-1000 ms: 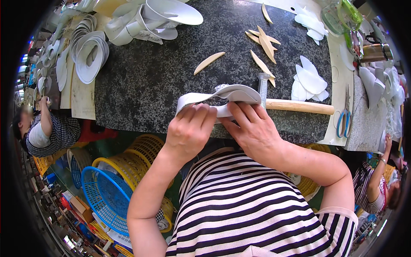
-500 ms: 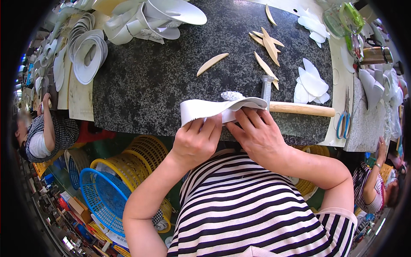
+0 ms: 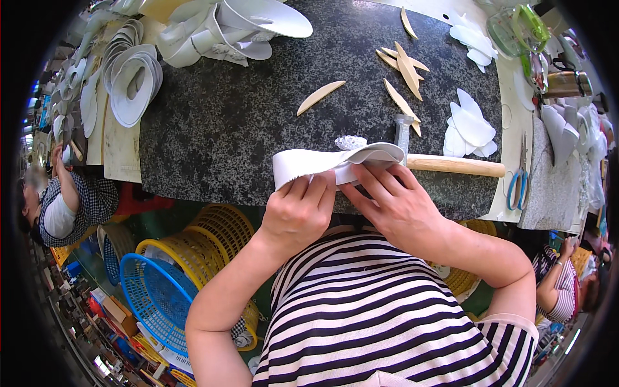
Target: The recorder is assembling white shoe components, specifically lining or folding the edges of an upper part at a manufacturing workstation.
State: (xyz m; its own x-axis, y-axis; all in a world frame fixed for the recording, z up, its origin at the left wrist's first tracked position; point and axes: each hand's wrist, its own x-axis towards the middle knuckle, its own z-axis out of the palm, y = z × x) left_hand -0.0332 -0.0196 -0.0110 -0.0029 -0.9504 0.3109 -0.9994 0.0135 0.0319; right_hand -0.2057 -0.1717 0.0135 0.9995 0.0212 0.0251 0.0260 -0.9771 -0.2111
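Observation:
A curved white shoe upper (image 3: 303, 162) is held in both hands over the front edge of the dark stone slab. My left hand (image 3: 298, 213) is closed on its lower left edge, fingers tucked behind the material. With its thumb and fingers, my right hand (image 3: 396, 200) pinches the folded right part; the fingertips are partly hidden in the fold. Just behind the upper lies a small crumpled whitish lump (image 3: 351, 142). A hammer with a metal head (image 3: 403, 134) and wooden handle (image 3: 458, 166) rests close to my right hand.
On the slab (image 3: 213, 129) lie several tan crescent strips (image 3: 407, 71) and thin white pieces (image 3: 471, 126). White uppers (image 3: 135, 84) are stacked at left. Blue-handled scissors (image 3: 517, 187) lie right. Blue (image 3: 155, 297) and yellow baskets (image 3: 222, 226) stand below left. Co-workers sit at both sides.
The fingers of my right hand have shifted slightly on the folded part of the upper. The left hand keeps its hold. Co-workers at both sides have moved their arms.

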